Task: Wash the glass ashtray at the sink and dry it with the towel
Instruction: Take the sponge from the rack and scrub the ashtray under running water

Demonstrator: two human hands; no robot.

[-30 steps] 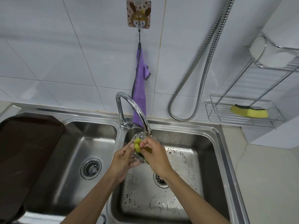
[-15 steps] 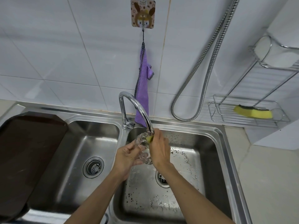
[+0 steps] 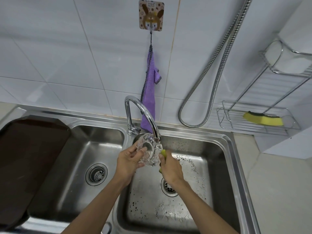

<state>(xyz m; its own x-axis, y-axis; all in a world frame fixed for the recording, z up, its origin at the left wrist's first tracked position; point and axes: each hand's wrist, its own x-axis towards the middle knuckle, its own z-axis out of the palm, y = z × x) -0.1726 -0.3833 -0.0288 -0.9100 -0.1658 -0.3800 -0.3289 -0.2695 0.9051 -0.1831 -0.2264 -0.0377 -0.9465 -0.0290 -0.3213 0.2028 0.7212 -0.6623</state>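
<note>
The cut-glass ashtray (image 3: 149, 149) is held tilted, its hollow facing me, just under the spout of the chrome tap (image 3: 143, 112) over the right sink basin (image 3: 217, 149). My left hand (image 3: 129, 161) grips its left rim with the thumb inside. My right hand (image 3: 170, 168) is closed on a yellow-green sponge (image 3: 163, 153) pressed against the ashtray's right edge; most of the sponge is hidden in the hand. The purple towel (image 3: 149, 92) hangs from a wall hook (image 3: 151, 14) behind the tap.
Dark specks litter the right basin around its drain (image 3: 169, 187). The left basin (image 3: 81, 149) has its own drain. A dark brown tray (image 3: 25, 157) covers the far left. A wire rack (image 3: 256, 119) holds another yellow sponge (image 3: 263, 118). A metal hose (image 3: 211, 81) loops down the wall.
The ashtray has been turned so its hollow faces me. My right hand with the sponge has slid from the front of the ashtray to its right edge.
</note>
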